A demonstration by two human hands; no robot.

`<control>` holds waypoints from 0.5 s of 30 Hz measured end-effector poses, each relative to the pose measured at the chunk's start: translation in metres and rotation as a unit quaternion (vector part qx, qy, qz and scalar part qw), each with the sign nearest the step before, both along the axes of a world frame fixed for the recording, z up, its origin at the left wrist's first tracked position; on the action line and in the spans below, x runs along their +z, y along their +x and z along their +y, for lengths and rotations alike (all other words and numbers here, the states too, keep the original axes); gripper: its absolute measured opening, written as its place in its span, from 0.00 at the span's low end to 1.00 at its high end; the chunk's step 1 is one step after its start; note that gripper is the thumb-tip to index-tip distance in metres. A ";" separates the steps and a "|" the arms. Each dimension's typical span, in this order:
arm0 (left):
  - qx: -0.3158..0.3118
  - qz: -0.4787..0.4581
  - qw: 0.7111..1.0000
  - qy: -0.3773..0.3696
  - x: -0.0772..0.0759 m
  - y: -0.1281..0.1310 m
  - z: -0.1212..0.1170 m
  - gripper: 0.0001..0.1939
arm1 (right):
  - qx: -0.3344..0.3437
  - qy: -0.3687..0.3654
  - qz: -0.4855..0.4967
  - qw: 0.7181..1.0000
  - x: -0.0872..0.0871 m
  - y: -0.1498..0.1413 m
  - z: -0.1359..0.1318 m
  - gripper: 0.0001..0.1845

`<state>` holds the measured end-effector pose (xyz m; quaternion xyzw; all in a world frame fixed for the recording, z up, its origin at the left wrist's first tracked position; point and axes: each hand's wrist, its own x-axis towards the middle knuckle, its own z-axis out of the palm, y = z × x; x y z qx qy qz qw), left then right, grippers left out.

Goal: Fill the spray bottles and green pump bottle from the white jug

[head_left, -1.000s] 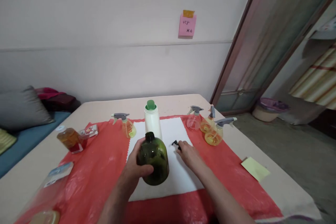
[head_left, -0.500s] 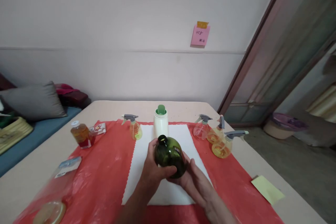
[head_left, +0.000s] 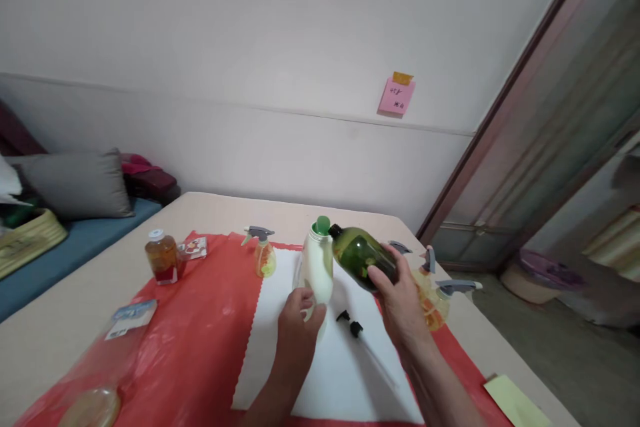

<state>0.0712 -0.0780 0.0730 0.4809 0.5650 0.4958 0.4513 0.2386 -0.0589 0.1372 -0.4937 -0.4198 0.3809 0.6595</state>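
Observation:
My right hand [head_left: 403,307] is closed round a dark green bottle [head_left: 363,257]. That bottle is tilted, its open neck pointing left beside the mouth of a white bottle [head_left: 320,263] with a green piece [head_left: 323,225] at its top. Liquid shows through the green wall; whether any runs out I cannot tell. Low on the white bottle, my left hand [head_left: 300,323] grips its body, fingers at the side and thumb in front. A black pump head [head_left: 356,329] with a clear tube lies on the white cloth [head_left: 270,353], between my hands.
Spray bottles stand left [head_left: 265,257] and right [head_left: 437,303], near a red sheet's [head_left: 200,327] edges. A jar of amber liquid [head_left: 163,259] and plastic packets [head_left: 133,317] are on the left. A yellow note [head_left: 515,403] lies by the right table edge.
The green bottle has moved from both hands into the right alone, up to the white bottle's mouth. My left hand has taken hold of the white bottle. The pump head now shows.

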 end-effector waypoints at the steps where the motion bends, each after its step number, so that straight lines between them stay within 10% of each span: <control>1: 0.004 0.012 1.000 -0.015 -0.002 0.000 0.002 0.12 | -0.012 -0.003 -0.033 0.999 0.007 0.002 0.006 0.36; 15: -0.063 0.040 0.996 -0.049 -0.012 0.004 0.011 0.09 | -0.037 -0.011 -0.206 0.978 0.036 0.009 0.042 0.40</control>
